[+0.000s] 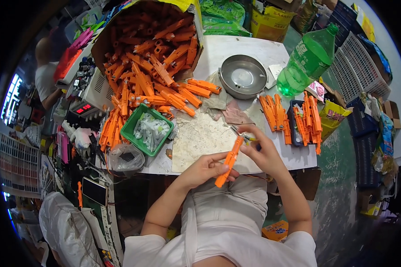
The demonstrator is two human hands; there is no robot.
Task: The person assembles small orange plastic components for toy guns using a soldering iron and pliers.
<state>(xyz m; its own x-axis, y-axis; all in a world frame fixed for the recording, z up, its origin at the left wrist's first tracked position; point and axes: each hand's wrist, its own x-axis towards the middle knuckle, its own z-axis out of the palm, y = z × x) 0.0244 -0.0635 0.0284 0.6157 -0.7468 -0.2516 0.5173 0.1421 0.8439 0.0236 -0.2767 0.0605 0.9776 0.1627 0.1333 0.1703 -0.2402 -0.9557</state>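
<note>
My left hand [206, 169] is closed round the lower part of a long orange plastic part [230, 163], held slantwise over the near table edge. At the part's upper end is my right hand [263, 150], its fingers bent round a small tool [250, 138] with a metal tip and a yellowish bit; the fingers hide most of it, so its kind is unclear. Under the hands lies a worn, stained work board [194, 149]. To the left, a green basket [128, 130] holds many small whitish pieces [150, 132].
A large box [198, 26] spills orange parts [156, 66] at the back left. A round metal bowl [243, 76] stands behind the board. To the right are a row of orange parts [274, 112], a dark bin [295, 133] with more, and a green bottle [305, 62].
</note>
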